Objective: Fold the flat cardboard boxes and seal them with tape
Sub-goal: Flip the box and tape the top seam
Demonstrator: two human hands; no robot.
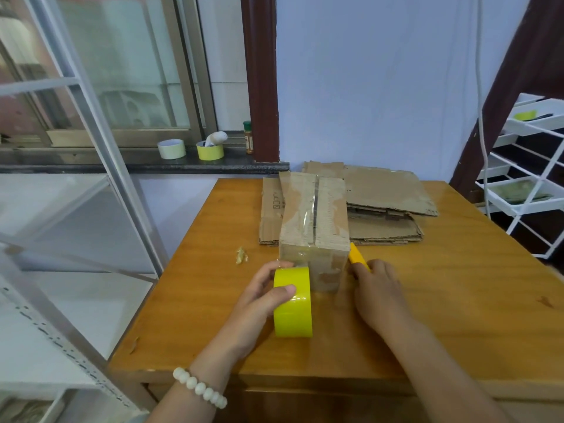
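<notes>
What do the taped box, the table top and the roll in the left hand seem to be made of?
Taped box: brown corrugated cardboard, matte; fluting shows where the surface is torn.
Table top: wood or wood veneer, glossy varnish; grain and reflections.
Roll in the left hand: probably plastic tape, shiny yellow; smooth highlights.

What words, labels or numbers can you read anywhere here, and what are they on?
Flat cardboard sheet: dark printed mark, too blurred to read.
Small bottle on the windowsill: label too small to read.
No other text shows.
</notes>
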